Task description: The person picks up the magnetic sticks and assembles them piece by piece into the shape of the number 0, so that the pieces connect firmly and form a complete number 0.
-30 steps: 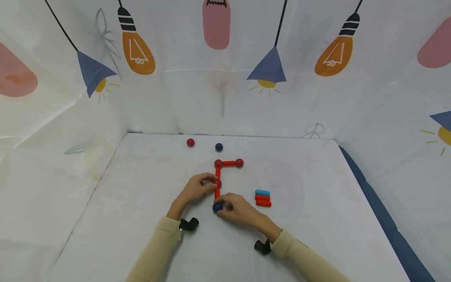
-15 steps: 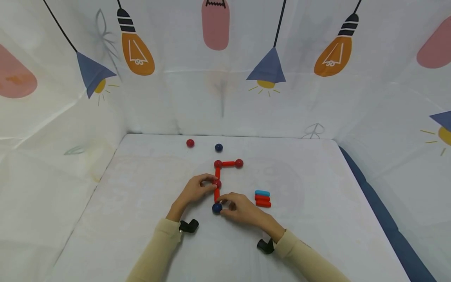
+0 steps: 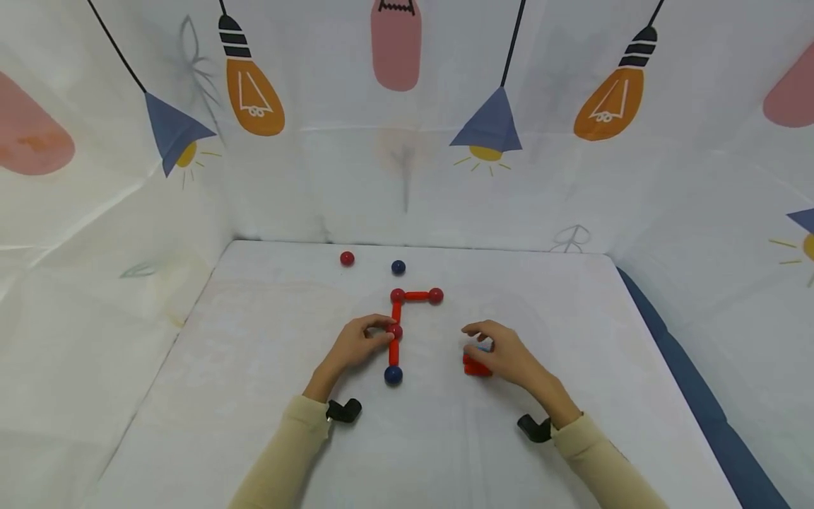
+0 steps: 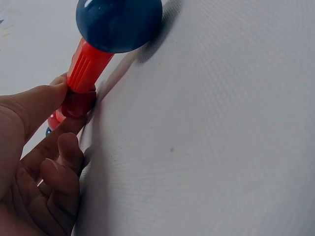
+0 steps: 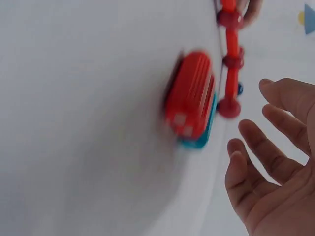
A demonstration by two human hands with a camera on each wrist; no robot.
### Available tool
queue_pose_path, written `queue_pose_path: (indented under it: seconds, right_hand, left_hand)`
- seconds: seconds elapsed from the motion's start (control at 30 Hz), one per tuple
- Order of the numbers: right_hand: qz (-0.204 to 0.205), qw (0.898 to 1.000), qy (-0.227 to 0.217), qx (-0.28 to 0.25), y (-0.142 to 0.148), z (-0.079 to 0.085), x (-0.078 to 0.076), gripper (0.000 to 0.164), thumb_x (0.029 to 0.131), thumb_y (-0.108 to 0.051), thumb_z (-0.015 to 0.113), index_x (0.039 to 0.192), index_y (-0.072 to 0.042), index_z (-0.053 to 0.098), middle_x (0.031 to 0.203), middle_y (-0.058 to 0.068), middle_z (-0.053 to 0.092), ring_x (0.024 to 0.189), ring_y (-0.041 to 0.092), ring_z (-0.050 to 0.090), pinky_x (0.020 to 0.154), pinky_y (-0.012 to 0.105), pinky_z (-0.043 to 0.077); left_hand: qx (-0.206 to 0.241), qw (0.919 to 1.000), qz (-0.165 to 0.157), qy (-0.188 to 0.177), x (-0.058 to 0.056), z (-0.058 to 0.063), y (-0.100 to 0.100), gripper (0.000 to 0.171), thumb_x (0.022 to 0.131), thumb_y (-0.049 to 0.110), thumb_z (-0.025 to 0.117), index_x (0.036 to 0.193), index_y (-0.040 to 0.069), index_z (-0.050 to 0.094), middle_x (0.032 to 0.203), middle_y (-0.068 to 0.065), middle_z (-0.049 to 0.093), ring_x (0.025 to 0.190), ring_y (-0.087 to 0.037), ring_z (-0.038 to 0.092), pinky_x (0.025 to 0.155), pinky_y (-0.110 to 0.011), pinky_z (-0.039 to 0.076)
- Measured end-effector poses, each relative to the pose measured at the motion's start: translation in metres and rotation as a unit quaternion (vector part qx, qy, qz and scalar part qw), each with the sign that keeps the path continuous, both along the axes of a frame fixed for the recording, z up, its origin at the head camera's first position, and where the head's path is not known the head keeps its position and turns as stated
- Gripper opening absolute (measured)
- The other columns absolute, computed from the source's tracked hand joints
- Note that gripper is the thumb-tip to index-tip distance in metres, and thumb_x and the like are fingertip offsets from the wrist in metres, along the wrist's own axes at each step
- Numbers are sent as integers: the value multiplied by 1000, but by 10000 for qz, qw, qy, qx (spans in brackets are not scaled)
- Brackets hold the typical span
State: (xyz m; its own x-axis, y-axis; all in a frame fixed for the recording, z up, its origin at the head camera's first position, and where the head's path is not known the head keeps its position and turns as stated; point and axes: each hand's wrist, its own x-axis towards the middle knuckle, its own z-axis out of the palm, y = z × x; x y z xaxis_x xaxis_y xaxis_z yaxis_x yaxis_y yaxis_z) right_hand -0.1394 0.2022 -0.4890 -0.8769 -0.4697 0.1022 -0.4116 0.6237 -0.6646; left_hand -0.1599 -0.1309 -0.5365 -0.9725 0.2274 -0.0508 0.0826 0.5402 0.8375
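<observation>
While the middle red ball [image 3: 397, 332] of the ball-and-stick toy [image 3: 394, 353] is pinched by the left hand [image 3: 354, 344], nothing is held by the right hand [image 3: 509, 355]. Its fingers are spread apart above loose red sticks [image 3: 478, 370] and a light blue stick [image 5: 196, 143], which are partly hidden by it in the head view. These are laid side by side, between the toy and the right edge of the tabletop [image 3: 572, 318].

The toy is laid flat near the tabletop's middle. Its end by the near edge is made by a dark blue ball [image 3: 393, 375]. Toward the far edge, a red corner ball [image 3: 397, 295] is joined on, and from it a red side stick [image 3: 416, 296] is pointed at the right edge, tipped with a red end ball [image 3: 435, 296].

Close to the far edge, a loose red ball [image 3: 347, 259] and a loose dark blue ball [image 3: 398, 267] are seen, set apart.
</observation>
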Motion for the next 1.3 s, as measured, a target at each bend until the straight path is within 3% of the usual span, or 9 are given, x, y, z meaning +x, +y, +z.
queue_pose_path:
  seconds: [0.2,0.33,0.63,0.9,1.17,1.3]
  right_hand:
    - [-406,9976,-7,555,32,-11,-6,32,93,-14,75,123,-3,70,115,10,70,103,27,65,87,47,57]
    - [-356,9987,-43,371,41,-18,-7,31,93,-13,75,121,-1,70,115,11,71,100,26,66,87,46,57]
    - [-46,9985,-501,213,40,-24,-12,20,96,-13,72,115,-7,72,108,5,73,94,17,64,82,31,56]
    - [-3,9982,-431,406,41,-27,-13,18,94,-11,73,111,-5,74,105,4,72,93,17,65,83,33,56]
    - [-411,9949,-822,415,38,-22,-13,16,93,-14,71,108,-8,74,101,1,72,92,16,62,83,34,54]
    - [-457,9957,-764,268,30,-20,-13,15,94,-15,72,108,-10,73,98,-1,72,92,15,63,85,37,55]
  left_hand:
    - [-3,9999,58,106,0,-1,1,30,95,25,74,125,23,73,120,5,73,107,-17,61,93,-36,50]
    - [-8,9999,88,134,-1,-2,1,31,95,25,74,126,22,73,122,5,73,112,-17,62,97,-40,51]
    - [12,9998,177,113,-3,-7,-1,31,95,27,74,126,24,73,124,5,73,115,-18,62,99,-42,51]
    - [101,9998,143,93,-3,-6,-1,31,96,28,74,127,23,73,124,5,73,115,-17,61,97,-40,51]
    - [134,9999,59,62,-4,-8,-1,33,95,28,74,128,24,73,125,5,73,112,-17,61,94,-37,50]
    - [134,9998,159,82,-4,-8,-1,32,95,27,75,126,23,74,124,5,73,112,-17,61,94,-37,49]
